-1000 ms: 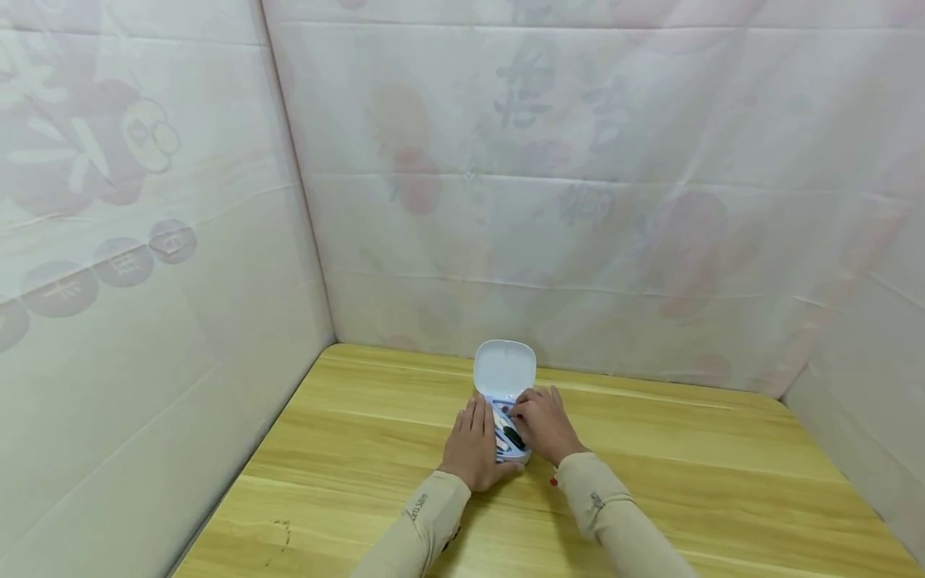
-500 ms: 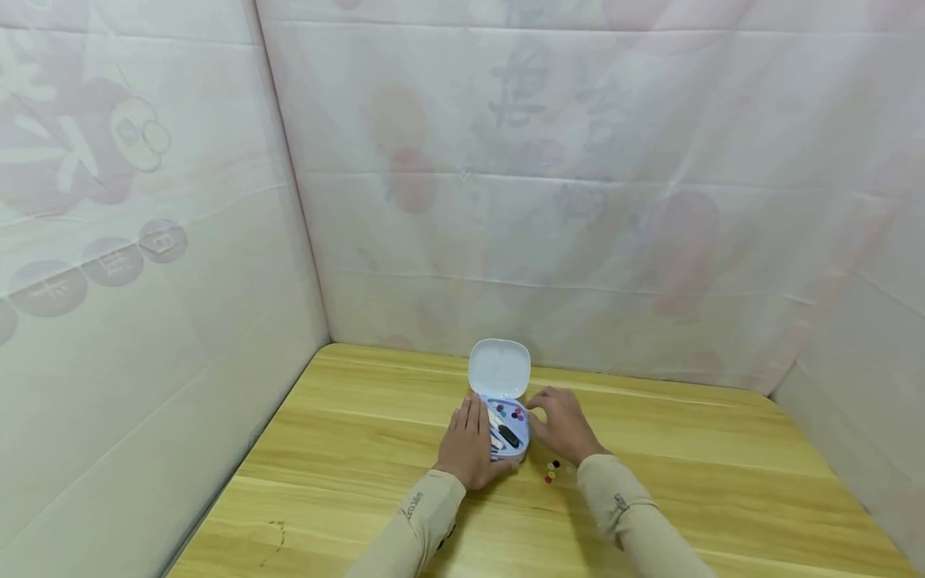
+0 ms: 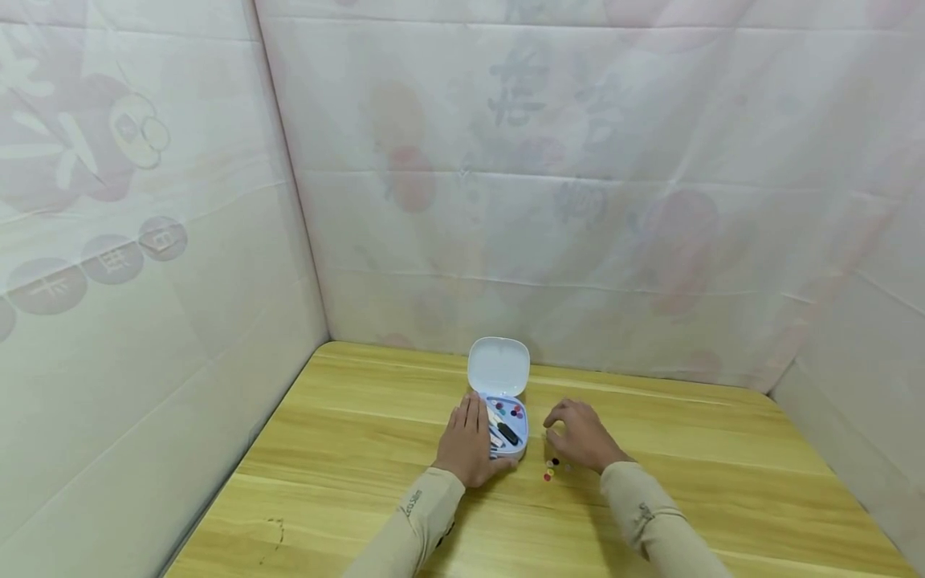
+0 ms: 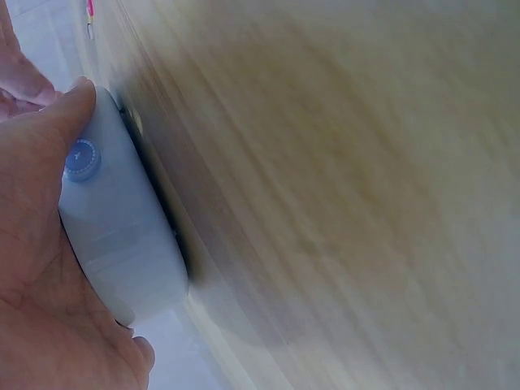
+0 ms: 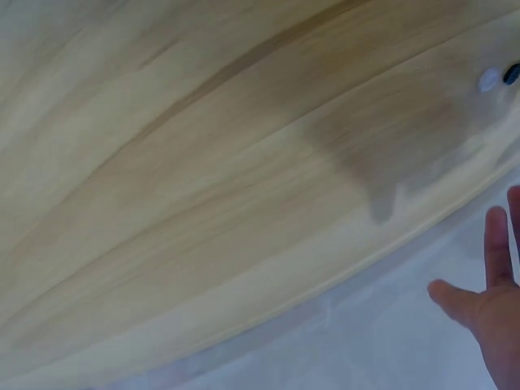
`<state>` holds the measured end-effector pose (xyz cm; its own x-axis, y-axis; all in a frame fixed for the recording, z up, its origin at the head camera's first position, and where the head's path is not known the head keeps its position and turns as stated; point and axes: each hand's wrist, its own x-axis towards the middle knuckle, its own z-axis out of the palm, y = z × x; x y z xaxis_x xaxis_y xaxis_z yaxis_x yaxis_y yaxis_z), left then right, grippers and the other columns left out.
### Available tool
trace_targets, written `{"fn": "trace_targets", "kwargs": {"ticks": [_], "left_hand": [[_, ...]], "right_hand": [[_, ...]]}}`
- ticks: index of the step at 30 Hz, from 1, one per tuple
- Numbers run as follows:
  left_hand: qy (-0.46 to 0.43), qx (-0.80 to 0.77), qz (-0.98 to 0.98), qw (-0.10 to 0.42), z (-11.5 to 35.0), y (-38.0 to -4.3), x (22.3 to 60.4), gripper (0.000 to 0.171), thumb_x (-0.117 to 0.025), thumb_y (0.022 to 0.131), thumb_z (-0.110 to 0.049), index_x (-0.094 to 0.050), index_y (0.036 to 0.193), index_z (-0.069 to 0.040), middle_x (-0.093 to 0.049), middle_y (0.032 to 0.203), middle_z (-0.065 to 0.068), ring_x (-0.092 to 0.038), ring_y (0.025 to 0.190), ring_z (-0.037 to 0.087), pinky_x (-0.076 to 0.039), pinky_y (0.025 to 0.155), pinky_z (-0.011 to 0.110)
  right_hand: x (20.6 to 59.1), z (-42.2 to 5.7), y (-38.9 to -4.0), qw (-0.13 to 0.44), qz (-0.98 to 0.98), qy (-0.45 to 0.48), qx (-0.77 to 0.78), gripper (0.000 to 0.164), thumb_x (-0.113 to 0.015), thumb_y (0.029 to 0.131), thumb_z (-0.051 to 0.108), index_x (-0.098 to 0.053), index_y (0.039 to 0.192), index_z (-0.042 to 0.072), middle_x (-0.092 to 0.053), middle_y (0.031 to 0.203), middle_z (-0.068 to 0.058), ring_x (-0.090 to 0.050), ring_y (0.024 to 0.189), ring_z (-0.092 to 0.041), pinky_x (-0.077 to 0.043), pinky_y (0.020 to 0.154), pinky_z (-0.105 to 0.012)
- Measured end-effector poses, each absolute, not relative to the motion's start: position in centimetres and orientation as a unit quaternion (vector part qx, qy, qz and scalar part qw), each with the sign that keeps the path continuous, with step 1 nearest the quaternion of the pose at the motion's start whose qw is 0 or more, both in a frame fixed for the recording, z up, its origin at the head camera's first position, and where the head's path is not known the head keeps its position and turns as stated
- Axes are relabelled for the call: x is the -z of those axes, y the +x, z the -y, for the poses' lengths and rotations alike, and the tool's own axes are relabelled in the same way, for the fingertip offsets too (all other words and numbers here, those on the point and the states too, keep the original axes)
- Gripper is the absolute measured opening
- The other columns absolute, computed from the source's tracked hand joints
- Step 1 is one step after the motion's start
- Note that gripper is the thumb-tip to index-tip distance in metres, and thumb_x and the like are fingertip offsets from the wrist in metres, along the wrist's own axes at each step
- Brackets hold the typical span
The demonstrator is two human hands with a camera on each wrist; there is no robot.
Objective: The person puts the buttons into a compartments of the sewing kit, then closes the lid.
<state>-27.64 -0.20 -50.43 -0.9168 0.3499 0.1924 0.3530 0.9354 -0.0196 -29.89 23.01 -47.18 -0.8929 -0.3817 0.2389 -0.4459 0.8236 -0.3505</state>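
Observation:
A small white case with a lilac-blue inside stands on the table, its lid raised at the back. Inside it are several coloured buttons and a black oblong item. My left hand rests with straight fingers along the case's left side, the thumb across its front. The left wrist view shows a round blue clasp on the case's wall beside that hand. Right of the case, my right hand hovers with loosely bent fingers and nothing seen in them. Several loose buttons lie on the table near it.
The wooden table runs back to a printed cloth wall, with another cloth wall along its left. A pale button and a black button lie at the edge of the right wrist view.
My right hand has drawn away from inside the case, moving right over the table. The buttons in the case and the loose ones on the table have come into sight. My left hand stays on the case.

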Motion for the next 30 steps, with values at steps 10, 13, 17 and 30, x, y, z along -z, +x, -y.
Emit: {"fn": "trace_targets", "kwargs": {"ticks": [10, 13, 17, 30], "left_hand": [[-0.177, 0.021, 0.98, 0.088, 0.2, -27.5, 50.2, 0.116, -0.054, 0.084, -0.082, -0.029, 0.156, 0.006, -0.03, 0.162, 0.021, -0.027, 0.15, 0.033, -0.026, 0.122, 0.042], [-0.177, 0.022, 0.98, 0.086, 0.2, -27.4, 50.2, 0.116, -0.054, 0.084, -0.081, -0.029, 0.156, 0.006, -0.029, 0.162, 0.021, -0.027, 0.151, 0.033, -0.026, 0.122, 0.042], [-0.178, 0.021, 0.98, 0.088, 0.2, -27.3, 50.1, 0.116, -0.054, 0.084, -0.081, -0.029, 0.156, 0.006, -0.03, 0.162, 0.021, -0.027, 0.15, 0.033, -0.026, 0.122, 0.041], [-0.177, 0.02, 0.98, 0.083, 0.1, -27.4, 50.3, 0.116, -0.053, 0.084, -0.082, -0.029, 0.156, 0.005, -0.029, 0.162, 0.021, -0.027, 0.151, 0.033, -0.025, 0.122, 0.042]], "right_hand": [[47.2, -24.8, -29.5, 0.023, 0.939, 0.264, -0.218, 0.012, -0.075, 0.078, 0.006, -0.078, 0.073, 0.017, -0.07, 0.099, -0.004, -0.062, 0.098, -0.026, -0.047, 0.093, -0.06], [47.3, -25.3, -29.4, 0.015, 0.935, 0.278, -0.221, 0.014, -0.074, 0.075, 0.006, -0.079, 0.071, 0.019, -0.07, 0.1, -0.005, -0.062, 0.098, -0.026, -0.044, 0.094, -0.063], [47.5, -25.7, -29.2, 0.013, 0.933, 0.293, -0.207, 0.017, -0.072, 0.073, 0.005, -0.08, 0.071, 0.02, -0.07, 0.097, -0.003, -0.063, 0.094, -0.024, -0.042, 0.095, -0.068], [47.8, -26.1, -29.0, 0.039, 0.95, 0.258, -0.174, 0.017, -0.074, 0.075, 0.003, -0.082, 0.077, 0.018, -0.071, 0.098, -0.004, -0.062, 0.096, -0.025, -0.042, 0.094, -0.066]]}}
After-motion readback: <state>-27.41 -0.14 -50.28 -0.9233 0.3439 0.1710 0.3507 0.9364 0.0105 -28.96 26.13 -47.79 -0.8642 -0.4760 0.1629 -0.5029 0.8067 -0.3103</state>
